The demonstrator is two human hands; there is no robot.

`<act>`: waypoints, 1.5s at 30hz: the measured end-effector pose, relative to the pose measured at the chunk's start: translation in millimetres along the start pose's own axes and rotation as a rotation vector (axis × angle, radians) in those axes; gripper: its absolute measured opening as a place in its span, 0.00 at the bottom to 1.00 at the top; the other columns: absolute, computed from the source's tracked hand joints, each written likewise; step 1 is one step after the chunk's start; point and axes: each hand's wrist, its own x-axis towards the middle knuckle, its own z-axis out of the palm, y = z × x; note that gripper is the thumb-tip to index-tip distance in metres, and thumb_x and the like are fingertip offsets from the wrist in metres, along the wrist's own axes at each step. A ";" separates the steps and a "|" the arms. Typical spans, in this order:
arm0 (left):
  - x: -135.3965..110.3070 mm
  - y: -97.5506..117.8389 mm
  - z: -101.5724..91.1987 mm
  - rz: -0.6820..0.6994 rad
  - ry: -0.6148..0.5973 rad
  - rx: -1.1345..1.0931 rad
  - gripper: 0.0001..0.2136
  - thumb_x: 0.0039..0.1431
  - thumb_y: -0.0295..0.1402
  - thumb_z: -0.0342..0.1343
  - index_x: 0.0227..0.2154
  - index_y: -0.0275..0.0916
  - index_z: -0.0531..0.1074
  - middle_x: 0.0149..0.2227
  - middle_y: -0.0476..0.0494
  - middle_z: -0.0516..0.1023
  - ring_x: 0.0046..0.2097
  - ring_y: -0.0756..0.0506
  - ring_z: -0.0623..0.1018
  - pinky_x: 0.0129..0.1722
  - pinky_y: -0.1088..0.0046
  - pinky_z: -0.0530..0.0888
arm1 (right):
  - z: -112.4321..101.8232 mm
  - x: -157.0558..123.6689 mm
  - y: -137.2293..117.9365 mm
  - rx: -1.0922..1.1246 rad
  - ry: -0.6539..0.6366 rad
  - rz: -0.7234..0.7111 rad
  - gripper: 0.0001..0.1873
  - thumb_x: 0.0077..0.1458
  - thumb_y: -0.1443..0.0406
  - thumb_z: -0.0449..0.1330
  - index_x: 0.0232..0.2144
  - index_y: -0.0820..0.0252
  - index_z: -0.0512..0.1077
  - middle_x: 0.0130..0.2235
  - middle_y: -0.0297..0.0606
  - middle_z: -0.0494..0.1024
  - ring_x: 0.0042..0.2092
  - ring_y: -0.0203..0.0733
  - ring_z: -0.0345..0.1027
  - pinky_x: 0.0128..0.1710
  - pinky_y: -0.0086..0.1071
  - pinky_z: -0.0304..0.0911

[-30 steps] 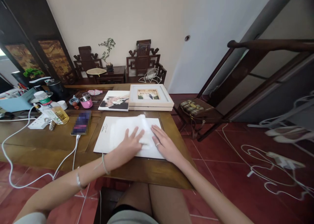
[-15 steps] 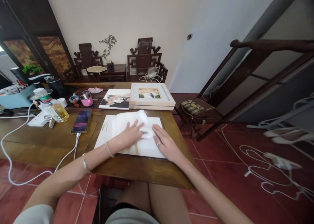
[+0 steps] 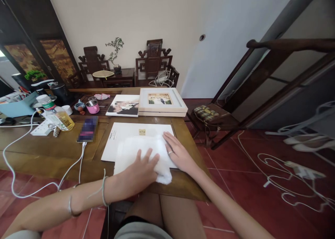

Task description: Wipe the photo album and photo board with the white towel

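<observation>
A flat white board lies on the wooden table in front of me. A white cloth covers its near half and hangs over the table's front edge. My left hand rests flat on the cloth, fingers spread. My right hand lies flat on the board's right edge beside the cloth, fingers stretched, a ring on one finger. A small gold mark shows on the bare far part of the board.
Behind the board lie a framed photo and a photo print. A phone on a white cable, a bottle, a pink cup and a power strip sit at left. Cables trail over the red floor at right.
My left hand has drawn the white cloth from the board's far side toward me, down to the table's front edge, baring the far half. My right hand has stayed put.
</observation>
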 end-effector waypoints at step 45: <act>124.3 -92.8 13.6 -0.111 -0.008 -0.446 0.16 0.69 0.40 0.43 0.48 0.41 0.71 0.46 0.45 0.77 0.47 0.43 0.76 0.46 0.72 0.68 | -11.5 2.3 -18.6 0.072 0.061 -0.012 0.17 0.57 0.61 0.54 0.46 0.57 0.75 0.49 0.45 0.77 0.54 0.51 0.68 0.56 0.48 0.62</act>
